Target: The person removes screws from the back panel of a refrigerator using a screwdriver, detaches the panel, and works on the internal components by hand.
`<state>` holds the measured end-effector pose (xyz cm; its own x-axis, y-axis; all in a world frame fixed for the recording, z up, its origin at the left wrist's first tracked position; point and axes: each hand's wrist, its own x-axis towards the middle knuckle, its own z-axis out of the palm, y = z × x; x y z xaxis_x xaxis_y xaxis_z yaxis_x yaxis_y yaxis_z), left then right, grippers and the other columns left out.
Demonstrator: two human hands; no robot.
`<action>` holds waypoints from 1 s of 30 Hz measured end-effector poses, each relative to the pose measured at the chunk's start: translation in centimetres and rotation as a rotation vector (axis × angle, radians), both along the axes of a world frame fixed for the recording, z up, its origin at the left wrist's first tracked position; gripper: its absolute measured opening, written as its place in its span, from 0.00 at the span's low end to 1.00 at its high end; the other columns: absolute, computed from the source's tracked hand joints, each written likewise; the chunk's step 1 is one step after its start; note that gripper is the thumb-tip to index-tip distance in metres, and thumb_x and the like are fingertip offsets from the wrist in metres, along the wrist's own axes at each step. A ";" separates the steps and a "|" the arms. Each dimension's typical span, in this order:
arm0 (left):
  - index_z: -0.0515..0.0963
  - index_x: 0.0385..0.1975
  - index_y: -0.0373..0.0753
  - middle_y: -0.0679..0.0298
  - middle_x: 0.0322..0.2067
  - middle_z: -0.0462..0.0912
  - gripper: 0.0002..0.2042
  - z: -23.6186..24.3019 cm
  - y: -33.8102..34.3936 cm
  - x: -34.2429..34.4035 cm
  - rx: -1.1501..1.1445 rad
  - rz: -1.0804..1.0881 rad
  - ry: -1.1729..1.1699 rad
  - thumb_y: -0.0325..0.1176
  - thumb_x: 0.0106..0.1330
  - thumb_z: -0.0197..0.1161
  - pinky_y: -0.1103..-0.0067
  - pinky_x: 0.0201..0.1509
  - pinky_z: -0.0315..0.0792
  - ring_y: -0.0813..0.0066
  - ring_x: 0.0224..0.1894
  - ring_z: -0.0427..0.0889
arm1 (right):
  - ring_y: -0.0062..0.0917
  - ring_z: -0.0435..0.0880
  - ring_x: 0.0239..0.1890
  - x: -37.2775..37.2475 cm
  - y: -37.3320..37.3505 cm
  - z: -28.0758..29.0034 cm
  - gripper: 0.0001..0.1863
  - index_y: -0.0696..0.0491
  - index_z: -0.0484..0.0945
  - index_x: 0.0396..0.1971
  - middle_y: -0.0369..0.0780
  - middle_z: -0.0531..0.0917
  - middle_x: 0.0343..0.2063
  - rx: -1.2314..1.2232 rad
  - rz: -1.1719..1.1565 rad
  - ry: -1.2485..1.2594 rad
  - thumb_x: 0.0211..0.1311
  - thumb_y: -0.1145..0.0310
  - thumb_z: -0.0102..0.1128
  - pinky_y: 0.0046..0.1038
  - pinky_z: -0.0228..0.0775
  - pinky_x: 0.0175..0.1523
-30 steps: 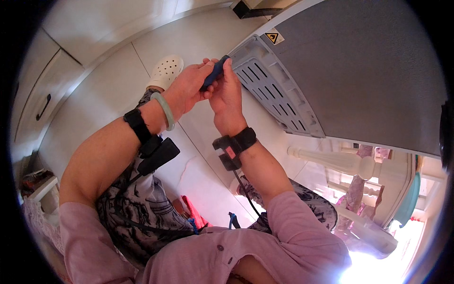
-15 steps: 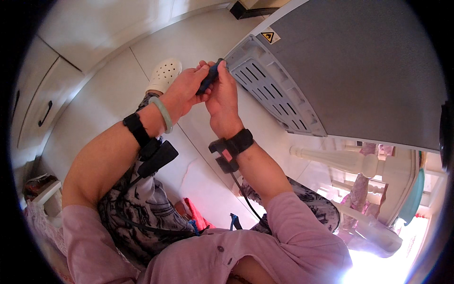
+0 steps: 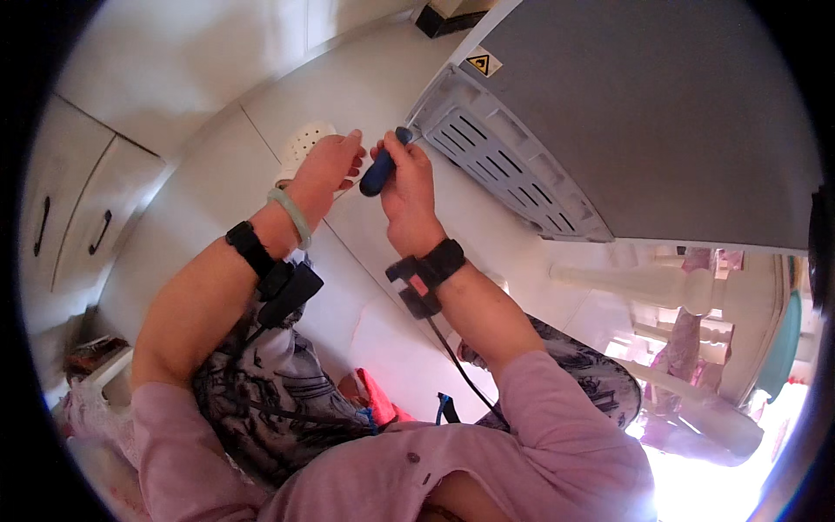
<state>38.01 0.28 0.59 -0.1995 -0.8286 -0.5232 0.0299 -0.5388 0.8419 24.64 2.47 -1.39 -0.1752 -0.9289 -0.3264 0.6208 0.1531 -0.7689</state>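
My right hand (image 3: pixel 409 187) is closed around a dark blue handled tool (image 3: pixel 376 177), held slanted near the lower corner of a large dark grey appliance panel (image 3: pixel 644 122). The tool's far end is too small to make out. Just left of it, apart from the tool, my left hand (image 3: pixel 329 163) has loosely curled, parted fingers with nothing visible in them. Beyond the tool is the appliance's pale grey slotted plate (image 3: pixel 509 174), which has a row pattern of slots. A yellow warning label (image 3: pixel 483 63) sits on the panel's edge.
White cabinets (image 3: pixel 113 217) with dark handles line the left. A white-clog foot (image 3: pixel 309 132) is on the tiled floor (image 3: pixel 217 174) behind my left hand. White turned furniture legs (image 3: pixel 635 283) and pink fabric are at right, beside a turquoise object (image 3: pixel 777 348). Red cloth (image 3: pixel 383 396) lies below.
My left hand has let go of the blue tool and moved slightly left of it. My right hand still holds the tool, now a little lower.
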 end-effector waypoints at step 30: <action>0.76 0.27 0.39 0.68 0.24 0.77 0.07 2.9 -2.6 -12.2 -0.426 -0.333 0.325 0.35 0.64 0.60 0.82 0.35 0.73 0.79 0.28 0.77 | 0.19 0.76 0.27 -7.9 14.2 1.2 0.12 0.56 0.72 0.33 0.35 0.77 0.25 0.069 0.103 0.538 0.58 0.66 0.63 0.24 0.68 0.36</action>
<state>25.82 -2.36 3.50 -0.5757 -0.8171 -0.0298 0.2090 -0.1823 0.9608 16.70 16.71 -0.16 -0.2433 -0.9297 -0.2766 0.1226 0.2534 -0.9596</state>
